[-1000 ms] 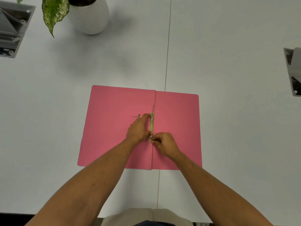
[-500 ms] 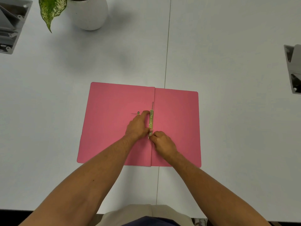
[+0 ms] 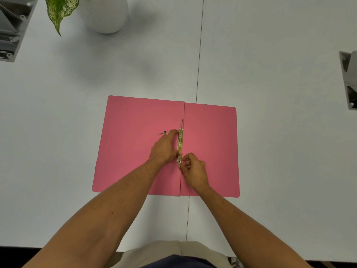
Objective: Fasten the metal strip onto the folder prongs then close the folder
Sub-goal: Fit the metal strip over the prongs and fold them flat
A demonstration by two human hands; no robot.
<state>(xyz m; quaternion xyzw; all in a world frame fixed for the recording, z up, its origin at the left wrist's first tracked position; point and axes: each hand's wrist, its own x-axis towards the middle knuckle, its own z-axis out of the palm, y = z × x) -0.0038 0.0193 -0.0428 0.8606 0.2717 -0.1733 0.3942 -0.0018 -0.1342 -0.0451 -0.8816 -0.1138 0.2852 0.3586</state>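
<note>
The brass metal strip (image 3: 180, 146) lies along the spine of the open pink folder (image 3: 133, 151), already seated on the prongs, I judge. My left hand (image 3: 164, 149) presses it flat, fingers closed against its edge. My right hand (image 3: 193, 170) pinches at its near end (the prong there is hidden). Next: fold that prong down, then swing one cover over. The far prong (image 3: 181, 123) sticks out.

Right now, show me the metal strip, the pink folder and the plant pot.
metal strip (image 3: 180, 141), head view, middle of the strip.
pink folder (image 3: 212, 144), head view, bare right flap.
plant pot (image 3: 106, 14), head view, white side.
</note>
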